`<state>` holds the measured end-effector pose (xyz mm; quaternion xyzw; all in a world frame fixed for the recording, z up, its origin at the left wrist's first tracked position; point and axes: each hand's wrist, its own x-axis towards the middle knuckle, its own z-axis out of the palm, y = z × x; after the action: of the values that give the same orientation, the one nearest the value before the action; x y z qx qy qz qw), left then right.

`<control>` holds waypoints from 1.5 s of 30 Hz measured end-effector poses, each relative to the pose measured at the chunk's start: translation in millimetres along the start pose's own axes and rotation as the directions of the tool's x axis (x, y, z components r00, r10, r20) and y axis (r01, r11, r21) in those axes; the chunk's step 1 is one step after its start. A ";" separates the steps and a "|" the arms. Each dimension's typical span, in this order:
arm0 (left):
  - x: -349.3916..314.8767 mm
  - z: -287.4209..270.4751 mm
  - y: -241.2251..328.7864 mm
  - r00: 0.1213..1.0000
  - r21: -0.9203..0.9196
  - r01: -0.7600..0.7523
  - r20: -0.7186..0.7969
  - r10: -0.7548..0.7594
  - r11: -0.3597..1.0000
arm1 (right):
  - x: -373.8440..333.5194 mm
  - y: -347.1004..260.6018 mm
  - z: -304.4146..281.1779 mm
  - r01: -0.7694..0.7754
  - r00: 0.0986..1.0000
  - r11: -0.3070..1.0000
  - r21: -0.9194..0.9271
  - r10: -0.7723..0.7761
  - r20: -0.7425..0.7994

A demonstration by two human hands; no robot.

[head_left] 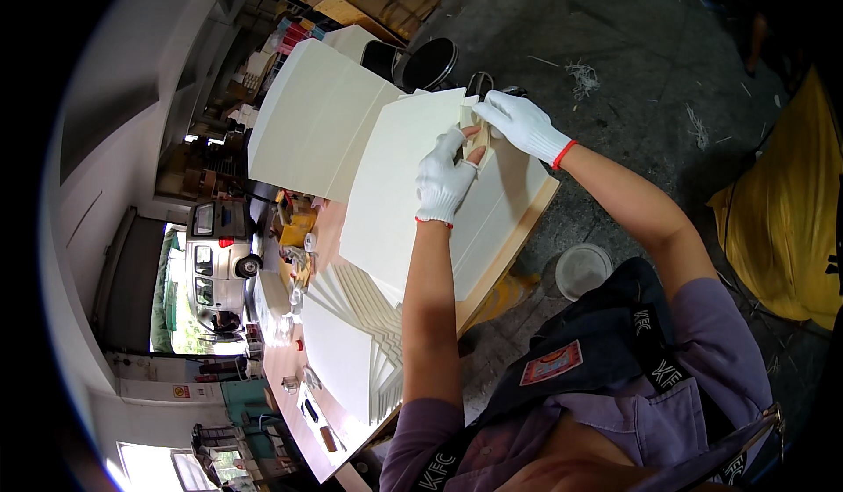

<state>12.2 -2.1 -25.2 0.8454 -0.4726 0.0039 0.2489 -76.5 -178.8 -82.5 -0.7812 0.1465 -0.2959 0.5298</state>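
Observation:
Both of my hands wear white knit gloves with red cuffs. My left hand [446, 176] bends over a large white board [395, 172], its bare thumb and forefinger tips on a narrow cream strip [479, 139] along the board's edge. At the far end of that strip, my right hand [524, 125] pinches with fingers closed, partly hiding what it grips. Beneath lies another white sheet [500, 202] on the wooden table [546, 195]. Whether the strip is a folded flap or a separate piece, I cannot tell.
A fanned stack of white boards [338, 343] lies nearer on the table, and another white panel [320, 119] stands farther left. Beyond are a round black stool [430, 64] and scraps [583, 79] on the floor. A white bucket [583, 271] stands beside the table; yellow sheeting [777, 215] hangs at right.

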 end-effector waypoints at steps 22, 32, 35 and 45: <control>-10.0 2.8 3.1 0.972 0.217 -0.190 -0.093 0.214 0.957 | -5.4 -0.8 -36.5 0.052 0.990 0.866 -0.497 0.019 0.137; 21.9 15.6 -10.7 0.974 0.318 -0.127 -0.137 0.178 0.940 | 9.1 -1.9 -32.1 0.508 0.849 0.619 -0.599 -0.475 0.230; 22.7 14.7 -13.0 0.981 0.294 -0.116 -0.113 0.155 0.949 | 8.3 -11.6 -23.2 0.367 0.930 0.855 -0.366 -0.329 0.164; 5.7 8.5 -11.9 0.998 -0.252 0.021 0.055 -0.007 0.967 | -3.5 2.0 -0.4 0.036 0.999 0.999 -0.013 -0.036 -0.020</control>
<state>22.9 -5.1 -36.3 0.8099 -0.4697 -0.0805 0.3419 -79.3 -178.0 -85.3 -0.7840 0.1393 -0.3123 0.5182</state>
